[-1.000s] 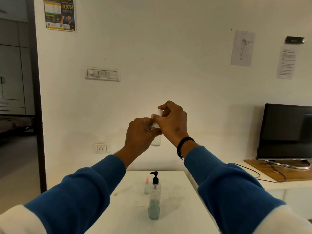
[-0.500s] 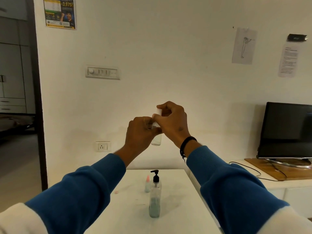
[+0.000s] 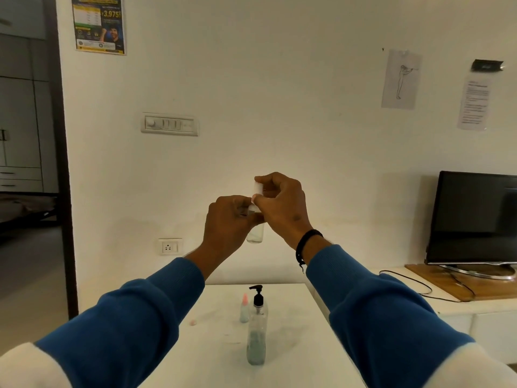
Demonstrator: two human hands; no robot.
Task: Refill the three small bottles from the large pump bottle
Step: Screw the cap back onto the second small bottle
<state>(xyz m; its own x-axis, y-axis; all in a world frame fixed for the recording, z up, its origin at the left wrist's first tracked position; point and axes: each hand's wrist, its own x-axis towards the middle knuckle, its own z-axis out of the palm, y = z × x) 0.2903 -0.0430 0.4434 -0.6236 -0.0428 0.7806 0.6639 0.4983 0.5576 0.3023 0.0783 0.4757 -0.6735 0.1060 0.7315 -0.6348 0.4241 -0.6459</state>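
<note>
Both hands are raised in front of the wall, well above the table. My left hand (image 3: 228, 224) grips a small clear bottle (image 3: 256, 234) around its upper part, its bottom hanging free below the fingers. My right hand (image 3: 282, 204) pinches the bottle's white cap (image 3: 257, 189) at the top. On the white table (image 3: 293, 331) below stands the large clear pump bottle (image 3: 256, 331) with a black pump, partly filled with bluish liquid. Behind it stands a small bottle with a pink tip (image 3: 244, 309). A third small bottle is not in sight.
A small pink cap (image 3: 192, 322) lies on the table left of the bottles. At the right, a dark monitor (image 3: 472, 219) stands on a wooden board over a white cabinet, with a black cable (image 3: 405, 281) trailing. A doorway opens at the left.
Both hands with the small bottle have stayed nearly in place. My right hand's fingers have shifted slightly on the white cap.
</note>
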